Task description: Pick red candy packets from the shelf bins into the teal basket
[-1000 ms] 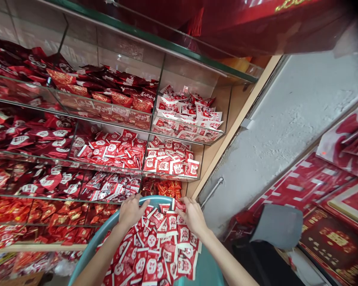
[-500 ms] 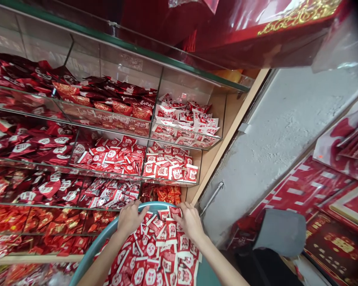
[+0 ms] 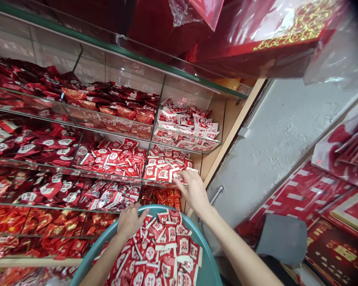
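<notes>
A teal basin [image 3: 207,248] full of small red-and-white packets [image 3: 150,253] is at the bottom centre. My left hand [image 3: 131,220] grips the basin's far rim, thumb on the inner side. My right hand [image 3: 193,188] is raised off the basin, at the front right of a glass compartment of red-and-white packets [image 3: 164,174]. Its fingers are apart and reach over the compartment's front edge by the packets; I see nothing held in it.
Glass shelves [image 3: 113,127] with dark red and orange-red packets fill the left. A large red box [image 3: 256,59] overhangs the top. A grey wall [image 3: 265,139], a grey chair back [image 3: 282,238] and red boxes [image 3: 337,250] are on the right.
My right hand has let go of the basin's rim and moved up to the compartment of red-and-white packets. My left hand stays on the rim.
</notes>
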Tool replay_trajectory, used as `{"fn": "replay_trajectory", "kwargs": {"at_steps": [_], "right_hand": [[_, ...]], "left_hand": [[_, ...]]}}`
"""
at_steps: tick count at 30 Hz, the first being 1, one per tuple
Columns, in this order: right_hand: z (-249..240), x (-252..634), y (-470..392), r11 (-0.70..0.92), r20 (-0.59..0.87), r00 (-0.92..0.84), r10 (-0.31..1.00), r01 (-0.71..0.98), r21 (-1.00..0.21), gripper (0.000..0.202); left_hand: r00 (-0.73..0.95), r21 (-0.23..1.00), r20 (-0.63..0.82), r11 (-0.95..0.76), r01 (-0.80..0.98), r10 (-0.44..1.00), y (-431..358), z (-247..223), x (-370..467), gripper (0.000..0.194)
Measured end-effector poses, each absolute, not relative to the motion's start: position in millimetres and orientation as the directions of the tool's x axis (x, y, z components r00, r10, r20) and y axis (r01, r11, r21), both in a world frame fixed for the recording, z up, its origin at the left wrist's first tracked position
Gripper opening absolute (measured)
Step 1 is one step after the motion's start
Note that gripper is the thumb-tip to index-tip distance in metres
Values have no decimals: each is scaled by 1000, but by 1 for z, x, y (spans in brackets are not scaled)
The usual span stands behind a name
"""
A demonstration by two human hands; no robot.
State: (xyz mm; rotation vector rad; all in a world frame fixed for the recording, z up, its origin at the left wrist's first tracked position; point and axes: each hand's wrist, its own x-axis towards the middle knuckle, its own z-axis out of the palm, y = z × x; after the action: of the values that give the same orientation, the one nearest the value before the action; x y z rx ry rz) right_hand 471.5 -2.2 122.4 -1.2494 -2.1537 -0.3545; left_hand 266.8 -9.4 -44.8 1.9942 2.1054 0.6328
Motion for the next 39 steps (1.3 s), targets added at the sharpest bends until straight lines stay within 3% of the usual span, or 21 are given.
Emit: {"fn": "replay_trajectory", "kwargs": {"at_steps": [4,6,16,39], "right_hand": [[155,462,52,341,476,-385,791,923,180,25],[161,458,76,288,413,-354,839,933,215,25],[143,435,123,118,409,-186,894,975,187,24],[149,432,121,49,449,-141,882,976,211,31]], "left_hand": [[-99,421,163,22,907,982,-11,-44,267,45],[-98,420,170,18,907,980,-12,-44,267,43],[-104,435,156,27,900,982,-12,-44,267,41],[-71,401,173,-4,916,982,-11,-44,266,43]]}}
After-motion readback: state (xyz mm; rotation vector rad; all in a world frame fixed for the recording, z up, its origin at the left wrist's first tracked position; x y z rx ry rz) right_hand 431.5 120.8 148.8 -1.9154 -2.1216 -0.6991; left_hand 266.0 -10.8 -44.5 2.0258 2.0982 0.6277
